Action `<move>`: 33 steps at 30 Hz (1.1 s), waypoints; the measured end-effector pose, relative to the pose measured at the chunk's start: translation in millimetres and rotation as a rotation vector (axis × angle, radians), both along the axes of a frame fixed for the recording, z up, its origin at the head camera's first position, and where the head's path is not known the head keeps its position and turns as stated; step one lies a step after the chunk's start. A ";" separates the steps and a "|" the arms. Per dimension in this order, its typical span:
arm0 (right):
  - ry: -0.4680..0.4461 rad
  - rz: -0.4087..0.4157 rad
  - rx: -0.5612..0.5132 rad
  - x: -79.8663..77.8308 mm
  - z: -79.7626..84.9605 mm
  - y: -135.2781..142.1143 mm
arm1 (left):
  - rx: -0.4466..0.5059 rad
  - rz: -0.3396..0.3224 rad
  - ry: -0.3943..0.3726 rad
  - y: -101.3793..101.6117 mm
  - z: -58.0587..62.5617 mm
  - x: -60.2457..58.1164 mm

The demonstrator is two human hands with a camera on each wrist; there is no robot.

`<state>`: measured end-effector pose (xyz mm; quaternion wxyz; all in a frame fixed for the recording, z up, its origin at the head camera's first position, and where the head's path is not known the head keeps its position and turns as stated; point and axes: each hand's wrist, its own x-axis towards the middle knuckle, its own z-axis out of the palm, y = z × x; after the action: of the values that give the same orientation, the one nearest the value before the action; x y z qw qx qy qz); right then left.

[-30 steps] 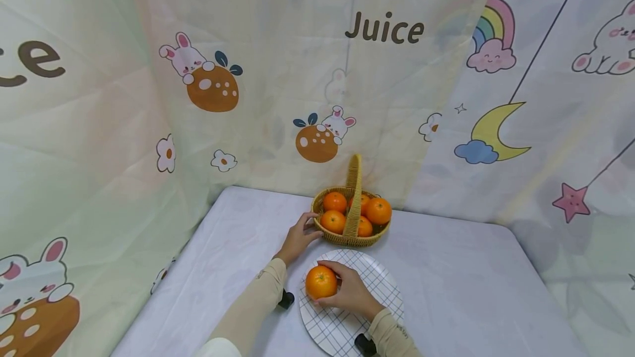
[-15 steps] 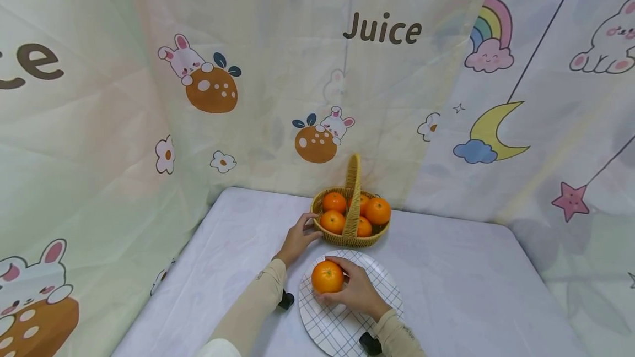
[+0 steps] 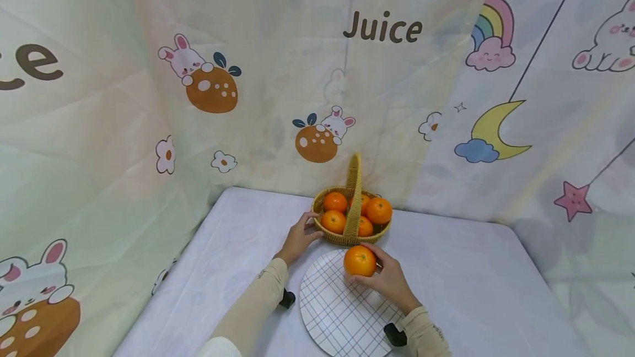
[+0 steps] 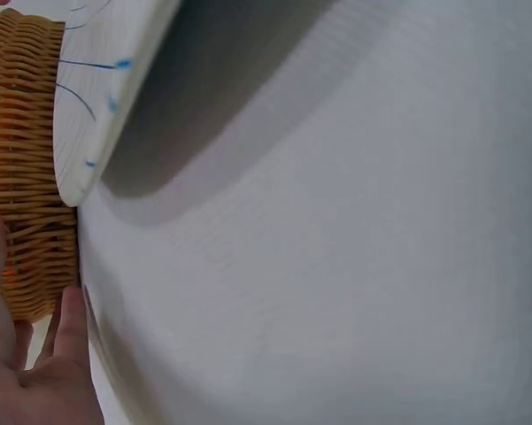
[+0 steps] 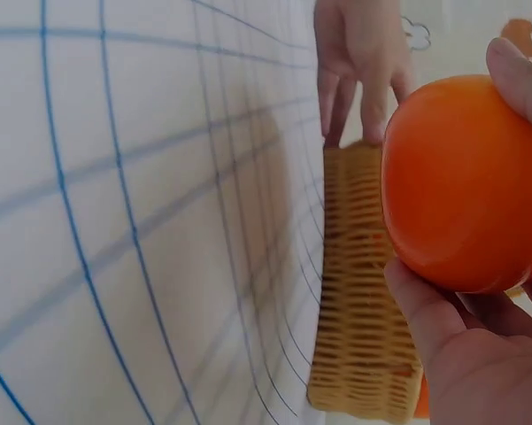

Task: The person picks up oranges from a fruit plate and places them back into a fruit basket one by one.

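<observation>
My right hand (image 3: 392,280) holds an orange (image 3: 360,261) between thumb and fingers, over the far part of the round white plate (image 3: 332,313) with blue grid lines. In the right wrist view, a gap shows between the orange (image 5: 469,181) and the plate's surface. My left hand (image 3: 297,238) rests its fingertips against the left end of a yellow wicker basket (image 3: 367,241). Several oranges (image 3: 333,221) lie in the basket, under its tall arched handle. In the left wrist view, fingers (image 4: 71,328) touch the woven wall (image 4: 26,195); the palm is partly cut off.
The basket stands at the back of a white-covered table (image 3: 461,280), just behind the plate. A printed cloth backdrop (image 3: 268,70) rises along the back and sides. The basket's handle (image 3: 354,180) arches high over the fruit.
My right hand has carried the orange right and away from me, from the plate's left part toward its far edge near the basket. My left hand stays on the basket.
</observation>
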<state>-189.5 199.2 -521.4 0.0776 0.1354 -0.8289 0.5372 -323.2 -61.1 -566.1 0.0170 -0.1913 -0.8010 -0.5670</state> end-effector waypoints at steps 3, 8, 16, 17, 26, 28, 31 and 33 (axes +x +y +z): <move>-0.004 -0.038 0.004 -2.6 5.2 9.3 | 0.012 -0.012 0.002 -1.3 1.0 -2.5; -0.005 -0.087 0.025 0.3 23.6 18.3 | 0.057 -0.012 0.017 -0.6 9.5 -5.5; -0.007 -0.098 0.048 13.2 53.9 17.4 | 0.086 0.002 -0.015 1.3 20.6 -8.2; -0.010 -0.098 0.049 13.5 54.0 17.7 | 0.087 0.000 -0.018 1.6 20.7 -8.5; -0.027 -0.134 0.005 -4.1 23.9 35.0 | 0.171 -0.035 -0.033 5.5 25.7 -7.0; -0.043 -0.142 0.012 -5.1 20.4 37.4 | 0.182 -0.036 -0.038 5.4 21.5 -8.3; -0.062 -0.154 0.007 -5.4 15.2 39.8 | 0.213 -0.039 -0.046 4.7 15.9 -10.2; -0.068 -0.164 0.006 -5.6 12.8 41.7 | 0.227 -0.040 -0.051 4.3 15.0 -10.9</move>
<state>-195.1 241.0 -508.7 0.0927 0.0490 -0.8410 0.5308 -334.0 -56.8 -551.1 0.0068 -0.1896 -0.7278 -0.6590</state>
